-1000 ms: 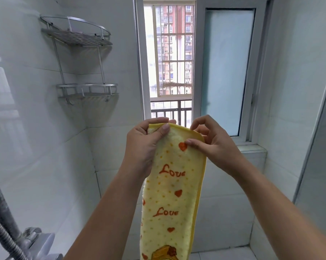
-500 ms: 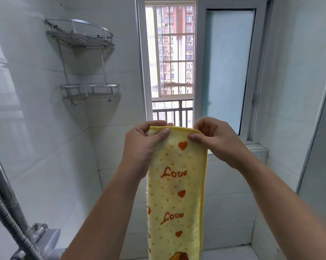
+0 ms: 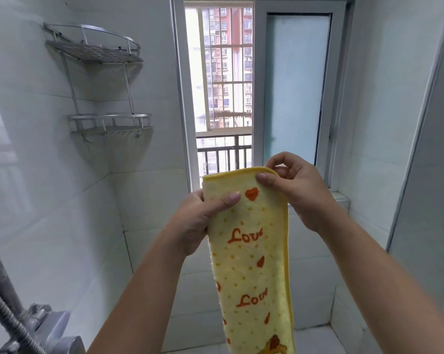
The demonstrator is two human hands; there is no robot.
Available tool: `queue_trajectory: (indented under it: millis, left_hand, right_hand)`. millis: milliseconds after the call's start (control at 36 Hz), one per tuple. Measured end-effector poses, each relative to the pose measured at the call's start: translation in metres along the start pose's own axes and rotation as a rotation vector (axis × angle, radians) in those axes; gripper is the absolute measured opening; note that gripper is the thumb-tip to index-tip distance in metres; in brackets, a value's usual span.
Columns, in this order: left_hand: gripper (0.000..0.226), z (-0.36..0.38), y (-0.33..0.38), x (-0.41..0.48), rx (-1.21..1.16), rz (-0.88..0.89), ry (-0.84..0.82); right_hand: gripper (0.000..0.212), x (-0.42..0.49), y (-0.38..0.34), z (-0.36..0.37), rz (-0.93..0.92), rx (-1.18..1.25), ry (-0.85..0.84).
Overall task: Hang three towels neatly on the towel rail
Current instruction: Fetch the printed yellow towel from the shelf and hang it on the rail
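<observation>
A yellow towel (image 3: 251,254) printed with orange hearts and the word "Love" hangs folded lengthwise in front of me, its lower end running out of the bottom of the view. My left hand (image 3: 203,215) grips its left edge a little below the top, thumb across the front. My right hand (image 3: 295,187) pinches the top right corner between thumb and fingers. No towel rail and no other towel is in view.
A two-tier metal corner shelf (image 3: 106,118) hangs on the tiled wall at upper left. A window (image 3: 226,98) with bars and a frosted pane (image 3: 296,88) lies straight ahead. A shower hose and mixer (image 3: 34,325) sit at bottom left. A glass partition (image 3: 425,175) stands at right.
My left hand has slid down from the towel's top corner along its left edge. The towel and both hands have shifted slightly right in the view.
</observation>
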State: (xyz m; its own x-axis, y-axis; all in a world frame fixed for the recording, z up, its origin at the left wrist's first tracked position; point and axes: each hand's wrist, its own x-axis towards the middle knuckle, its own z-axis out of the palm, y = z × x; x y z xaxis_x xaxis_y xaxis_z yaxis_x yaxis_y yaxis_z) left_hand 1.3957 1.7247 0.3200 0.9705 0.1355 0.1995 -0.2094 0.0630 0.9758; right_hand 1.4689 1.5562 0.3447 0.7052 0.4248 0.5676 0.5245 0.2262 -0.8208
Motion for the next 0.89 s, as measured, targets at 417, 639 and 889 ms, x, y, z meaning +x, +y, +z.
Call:
queue_trajectory:
  millis: [417,639,889]
  left_hand:
    - [0.033,0.065,-0.003,-0.007,-0.146,0.015,-0.118]
    - [0.014,0.084,-0.010,-0.008,-0.269,-0.029,-0.154]
    - [0.031,0.086,-0.012,-0.004,-0.309,-0.075,-0.278]
  right_hand:
    - [0.050,-0.056,0.002,-0.052,0.309,0.065,-0.138]
    - [0.035,-0.087,0.000,-0.068,0.382,0.090,-0.113]
    - [0.023,-0.103,-0.025,-0.067,0.308,0.042,0.029]
